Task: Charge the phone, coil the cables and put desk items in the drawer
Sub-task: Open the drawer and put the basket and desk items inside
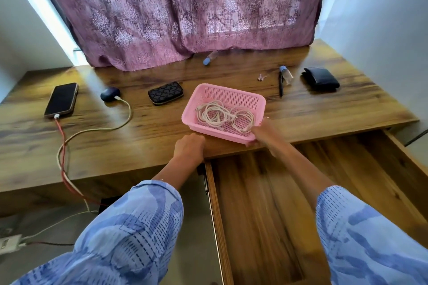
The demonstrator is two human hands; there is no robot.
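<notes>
A pink mesh basket (231, 93) sits near the desk's front edge with white coiled cables (223, 117) inside. My right hand (265, 133) grips the basket's near right corner. My left hand (190, 148) rests with curled fingers on the desk edge just left of the basket, apart from it, holding nothing that I can see. Below them a wooden drawer (278, 203) stands pulled open. At the far left lies a dark phone (61, 99) with a red cable (63, 146) plugged into it.
Beside the phone sits a dark blue earbud case (110, 94) with a white cable (104, 128). A patterned pouch (165, 93), keys (261, 77), a pen (281, 87), two small blue-capped bottles (286, 74) (209, 58) and a black wallet (320, 78) lie on the desk. A purple curtain (185, 7) hangs behind.
</notes>
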